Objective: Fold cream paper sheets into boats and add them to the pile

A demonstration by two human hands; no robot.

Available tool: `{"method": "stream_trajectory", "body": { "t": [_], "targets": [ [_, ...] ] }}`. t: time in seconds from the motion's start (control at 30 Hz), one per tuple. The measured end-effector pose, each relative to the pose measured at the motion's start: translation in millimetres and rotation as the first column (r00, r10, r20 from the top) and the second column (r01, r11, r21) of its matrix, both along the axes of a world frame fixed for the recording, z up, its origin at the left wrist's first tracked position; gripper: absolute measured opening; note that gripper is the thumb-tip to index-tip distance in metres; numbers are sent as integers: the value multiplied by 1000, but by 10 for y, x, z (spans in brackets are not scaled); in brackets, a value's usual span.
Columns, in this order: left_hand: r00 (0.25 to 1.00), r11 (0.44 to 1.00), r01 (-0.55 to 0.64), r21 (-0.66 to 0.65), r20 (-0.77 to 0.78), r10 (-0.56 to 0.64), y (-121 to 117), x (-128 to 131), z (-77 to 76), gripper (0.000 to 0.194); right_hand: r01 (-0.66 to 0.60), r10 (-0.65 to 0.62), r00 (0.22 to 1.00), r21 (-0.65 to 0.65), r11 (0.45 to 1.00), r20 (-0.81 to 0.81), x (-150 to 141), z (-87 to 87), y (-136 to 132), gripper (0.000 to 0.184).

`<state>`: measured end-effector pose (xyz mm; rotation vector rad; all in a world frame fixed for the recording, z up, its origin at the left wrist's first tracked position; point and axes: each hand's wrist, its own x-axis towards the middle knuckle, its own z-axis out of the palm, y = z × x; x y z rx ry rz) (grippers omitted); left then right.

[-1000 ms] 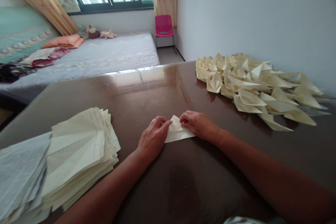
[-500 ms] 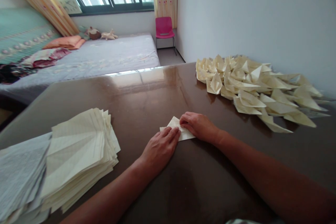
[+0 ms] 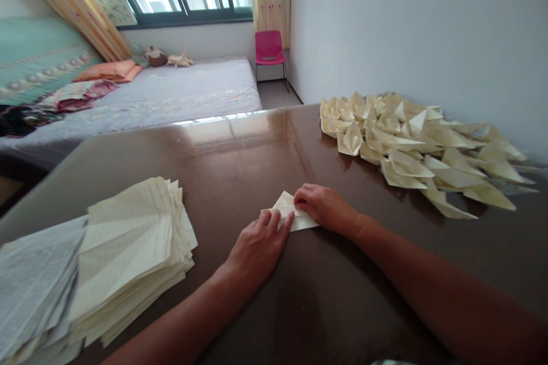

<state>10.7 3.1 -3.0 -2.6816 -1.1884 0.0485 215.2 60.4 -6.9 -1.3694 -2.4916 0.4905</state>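
Note:
A small folded sheet of cream paper (image 3: 306, 223) lies on the dark, glossy table in front of me, with a pointed flap at its far side. My left hand (image 3: 259, 236) is closed on its left end, fingers curled and thumb pressed near the middle. At the right end, my right hand (image 3: 323, 204) pinches the paper, its fingertips bent together over the fold. Both hands hide parts of the sheet.
Left of my arm stands a stack of cream paper sheets (image 3: 128, 239), beside a pile of greyish printed sheets (image 3: 36, 274). Many folded paper boats (image 3: 406, 137) crowd the table's right side by the wall. Beyond are a bed (image 3: 192, 88) and a pink chair (image 3: 269, 48).
My left fingers have drawn back slightly and bent more, with the thumb now apart from them. My right hand keeps its pinch in nearly the same spot. The view has tilted a little.

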Motion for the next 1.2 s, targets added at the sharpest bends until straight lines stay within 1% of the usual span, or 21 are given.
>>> {"method": "stream_trajectory", "body": {
  "t": [0.1, 0.23, 0.3, 0.33, 0.43, 0.57, 0.77, 0.93, 1.1, 1.2],
  "targets": [
    [1000, 1000, -6, -5, 4, 6, 3, 5, -3, 47, -33, 31, 999, 57, 998, 45, -12, 33, -10, 18],
    [999, 1000, -13, 15, 31, 12, -4, 2, -45, 45, -112, 67, 978, 229, 967, 196, -51, 190, -136, 15],
    [999, 1000, -6, 22, 44, 6, -7, 0, -65, 42, -196, 133, 954, 223, 955, 270, -74, 276, -244, 15],
    [999, 1000, -1, 23, 45, 0, -8, -1, -71, 41, -230, 162, 937, 197, 953, 310, -85, 311, -299, 18],
    [999, 1000, 14, 21, 39, -15, -8, -2, -70, 39, -255, 181, 898, 140, 957, 401, -108, 368, -433, 28],
    [999, 1000, 23, 21, 26, -23, -2, -6, -48, 44, -238, 150, 867, 130, 963, 476, -112, 386, -503, 30],
    [1000, 999, 10, 39, -22, -9, 9, -14, -11, 43, -152, 66, 839, 116, 981, 540, -104, 435, -520, 27],
    [999, 1000, -9, 28, -50, 11, -1, -11, 3, 42, -71, 14, 826, 79, 994, 564, -94, 483, -534, 26],
    [998, 999, -32, 24, -62, 34, -16, 4, -6, 39, -52, 0, 835, 78, 996, 551, -83, 484, -525, 23],
    [999, 999, -24, 24, -36, 25, -15, 5, -8, 42, -33, -21, 837, 88, 996, 546, -88, 465, -509, 21]
  ]
}}
